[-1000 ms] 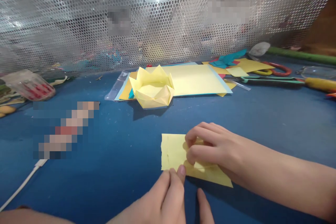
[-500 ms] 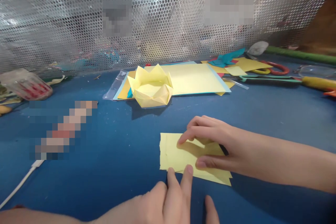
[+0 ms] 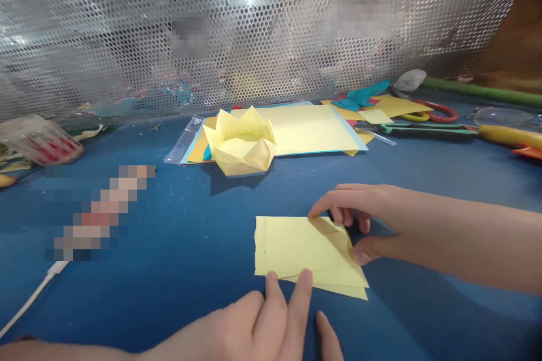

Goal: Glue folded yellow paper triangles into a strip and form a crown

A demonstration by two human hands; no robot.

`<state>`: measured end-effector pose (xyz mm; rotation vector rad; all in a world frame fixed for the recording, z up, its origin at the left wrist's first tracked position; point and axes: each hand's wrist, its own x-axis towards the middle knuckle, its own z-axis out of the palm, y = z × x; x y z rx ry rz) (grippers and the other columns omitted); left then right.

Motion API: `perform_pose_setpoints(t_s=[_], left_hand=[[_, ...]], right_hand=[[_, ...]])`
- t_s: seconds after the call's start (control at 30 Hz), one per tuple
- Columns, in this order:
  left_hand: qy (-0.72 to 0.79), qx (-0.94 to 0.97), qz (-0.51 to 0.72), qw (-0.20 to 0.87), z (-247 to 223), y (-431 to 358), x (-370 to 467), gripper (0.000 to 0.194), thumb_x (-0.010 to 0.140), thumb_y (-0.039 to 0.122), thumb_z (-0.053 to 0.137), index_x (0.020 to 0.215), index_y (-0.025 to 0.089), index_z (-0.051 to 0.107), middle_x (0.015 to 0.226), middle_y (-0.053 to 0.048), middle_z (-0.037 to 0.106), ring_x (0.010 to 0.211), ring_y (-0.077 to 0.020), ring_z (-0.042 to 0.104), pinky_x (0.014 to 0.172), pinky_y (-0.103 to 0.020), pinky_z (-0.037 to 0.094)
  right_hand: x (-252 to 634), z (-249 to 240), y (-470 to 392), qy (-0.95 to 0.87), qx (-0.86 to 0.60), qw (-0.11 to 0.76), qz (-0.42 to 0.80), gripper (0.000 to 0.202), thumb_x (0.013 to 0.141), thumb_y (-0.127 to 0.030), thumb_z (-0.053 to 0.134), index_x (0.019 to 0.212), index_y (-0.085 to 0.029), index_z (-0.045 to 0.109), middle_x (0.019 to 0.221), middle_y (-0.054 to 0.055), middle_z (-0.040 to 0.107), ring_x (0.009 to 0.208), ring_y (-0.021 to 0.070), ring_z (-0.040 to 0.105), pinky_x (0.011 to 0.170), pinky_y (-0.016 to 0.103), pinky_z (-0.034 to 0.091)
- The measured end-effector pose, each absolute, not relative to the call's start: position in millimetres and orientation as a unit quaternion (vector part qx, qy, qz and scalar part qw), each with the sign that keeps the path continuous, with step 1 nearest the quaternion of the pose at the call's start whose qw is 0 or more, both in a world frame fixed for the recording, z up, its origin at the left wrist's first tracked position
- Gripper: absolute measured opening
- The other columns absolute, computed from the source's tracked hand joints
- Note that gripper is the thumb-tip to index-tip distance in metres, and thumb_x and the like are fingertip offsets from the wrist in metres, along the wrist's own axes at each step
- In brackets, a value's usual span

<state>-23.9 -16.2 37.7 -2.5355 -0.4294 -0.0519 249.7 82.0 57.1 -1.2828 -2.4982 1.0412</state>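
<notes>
Two overlapping pieces of yellow paper [image 3: 292,245] lie on the blue tabletop in front of me, their lower right corners fanned apart. Torn-looking fibres run along the left edge. Two fingertips of my left hand [image 3: 271,321] press on the near edge, with the thumb apart on the table. My right hand [image 3: 364,223] arches over the right end of the paper, fingers and thumb spread. Its index fingertip touches the far edge and its thumb is at the right edge. Beyond stands a folded yellow paper bowl [image 3: 243,152] with pointed petals.
Behind the bowl lies a stack of coloured sheets [image 3: 313,127]. Scissors [image 3: 440,110], a green-edged tool [image 3: 427,131] and a yellow handle [image 3: 508,136] sit at the right. A blurred-out device with a white cable [image 3: 29,304] is at left. A perforated metal panel [image 3: 271,28] closes the back.
My right hand has slid from the middle of the paper to its right end, uncovering more of the surface. The left hand stays at the near edge.
</notes>
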Motion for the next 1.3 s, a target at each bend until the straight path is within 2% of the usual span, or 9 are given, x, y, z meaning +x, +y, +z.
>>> perform_pose_setpoints(t_s=[0.2, 0.43, 0.57, 0.67, 0.97, 1.03, 1.13, 1.23, 1.3], left_hand=[[-0.173, -0.962, -0.017, 0.211, 41, -13, -20, 0.035, 0.106, 0.017, 0.059, 0.139, 0.020, 0.070, 0.146, -0.008, 0.073, 0.095, -0.0188, 0.070, 0.070, -0.026, 0.057], [-0.200, -0.964, -0.084, 0.154, 28, -4, -15, 0.042, 0.107, 0.021, 0.054, 0.147, 0.024, 0.065, 0.152, -0.008, 0.069, 0.089, -0.0203, 0.070, 0.064, -0.031, 0.057], [-0.182, -0.960, -0.132, 0.169, 20, 0, -17, 0.040, 0.104, 0.017, 0.054, 0.142, 0.020, 0.067, 0.141, -0.012, 0.075, 0.085, -0.0224, 0.067, 0.072, -0.034, 0.056], [-0.161, -0.951, -0.149, 0.217, 20, -3, -19, 0.037, 0.101, 0.015, 0.056, 0.136, 0.017, 0.068, 0.130, -0.014, 0.079, 0.093, -0.0253, 0.068, 0.079, -0.034, 0.053], [-0.237, -0.927, -0.129, 0.260, 45, -24, -25, 0.031, 0.106, 0.008, 0.048, 0.130, 0.015, 0.067, 0.074, 0.000, 0.074, 0.075, -0.0228, 0.066, 0.081, -0.036, 0.048], [-0.267, -0.914, -0.200, 0.231, 44, -15, -27, 0.033, 0.116, 0.025, 0.036, 0.124, 0.013, 0.066, 0.067, 0.001, 0.067, 0.064, -0.0228, 0.062, 0.071, -0.039, 0.046], [-0.324, -0.896, -0.276, 0.126, 42, 4, -30, 0.064, 0.116, 0.066, 0.026, 0.124, 0.013, 0.060, 0.076, 0.000, 0.069, 0.065, -0.0227, 0.063, 0.070, -0.040, 0.045], [-0.405, -0.886, -0.223, -0.028, 41, 16, -31, 0.052, 0.115, 0.066, 0.039, 0.124, 0.018, 0.058, 0.086, 0.001, 0.071, 0.070, -0.0214, 0.064, 0.066, -0.036, 0.042], [-0.424, -0.877, -0.208, -0.094, 40, 16, -29, 0.046, 0.109, 0.067, 0.053, 0.104, 0.022, 0.061, 0.083, 0.003, 0.069, 0.066, -0.0205, 0.060, 0.061, -0.034, 0.038]], right_hand=[[251, 64, 84, -0.855, -0.397, 0.083, 0.322, 0.026, 0.078, -0.020, 0.069, 0.102, -0.027, 0.079, 0.095, 0.001, 0.078, 0.086, 0.0188, 0.072, 0.074, 0.026, 0.057], [247, 60, 69, -0.847, -0.369, 0.081, 0.375, 0.026, 0.093, -0.048, 0.075, 0.111, -0.030, 0.081, 0.114, 0.004, 0.075, 0.092, 0.0191, 0.072, 0.080, 0.030, 0.059], [243, 47, 69, -0.847, -0.373, 0.115, 0.360, 0.038, 0.085, -0.027, 0.080, 0.122, -0.031, 0.079, 0.119, 0.002, 0.072, 0.095, 0.0149, 0.070, 0.080, 0.023, 0.055], [243, 45, 70, -0.843, -0.384, 0.110, 0.361, 0.021, 0.091, -0.030, 0.073, 0.109, -0.028, 0.083, 0.103, 0.001, 0.076, 0.083, 0.0130, 0.069, 0.073, 0.022, 0.053], [244, 45, 64, -0.864, -0.343, 0.152, 0.335, 0.021, 0.102, -0.024, 0.060, 0.090, -0.022, 0.078, 0.090, 0.001, 0.076, 0.074, 0.0102, 0.068, 0.067, 0.020, 0.052], [247, 43, 68, -0.887, -0.304, 0.197, 0.285, 0.025, 0.105, -0.020, 0.056, 0.092, -0.021, 0.077, 0.094, 0.003, 0.075, 0.080, 0.0100, 0.071, 0.072, 0.019, 0.055], [252, 40, 78, -0.923, -0.222, 0.261, 0.174, 0.024, 0.108, -0.016, 0.055, 0.096, -0.021, 0.076, 0.099, 0.005, 0.075, 0.091, 0.0118, 0.072, 0.081, 0.022, 0.057], [257, 36, 87, -0.942, -0.147, 0.290, 0.079, 0.020, 0.109, -0.014, 0.056, 0.100, -0.022, 0.072, 0.100, 0.005, 0.076, 0.096, 0.0132, 0.071, 0.087, 0.027, 0.056], [258, 34, 88, -0.948, -0.123, 0.290, 0.031, 0.018, 0.110, -0.014, 0.054, 0.105, -0.021, 0.070, 0.104, 0.005, 0.076, 0.099, 0.0138, 0.071, 0.090, 0.030, 0.054]])
